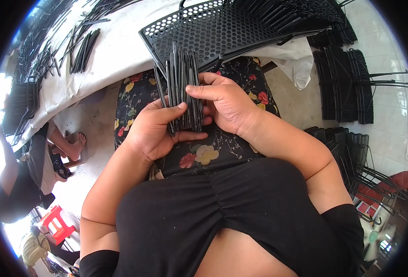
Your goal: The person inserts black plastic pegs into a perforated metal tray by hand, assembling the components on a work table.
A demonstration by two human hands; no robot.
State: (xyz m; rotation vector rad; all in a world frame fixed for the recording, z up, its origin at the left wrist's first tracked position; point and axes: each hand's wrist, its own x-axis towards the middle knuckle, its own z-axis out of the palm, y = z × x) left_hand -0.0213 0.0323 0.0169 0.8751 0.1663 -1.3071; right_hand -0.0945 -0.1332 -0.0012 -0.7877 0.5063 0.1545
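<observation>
A bundle of thin black sticks [184, 87] stands roughly upright between my hands, above the flowered cloth [204, 154] on my lap. My left hand [155, 122] grips its lower left side, thumb across the front and fingers partly hidden behind. On the right, my right hand [227, 99] closes round the bundle, its thumb pressed on the front sticks. One or two sticks lean apart at the bundle's left edge. Just beyond the bundle, a black perforated plastic basket [208, 32] rests at the table edge, with many black sticks [291, 16] piled in its right part.
A white-covered table [116, 46] spans the far side, with loose black sticks [85, 51] scattered on its left. Stacked black racks with long wire hooks [345, 83] stand on the floor at right. Another person's foot [77, 141] and a red plastic stool [56, 225] are at left.
</observation>
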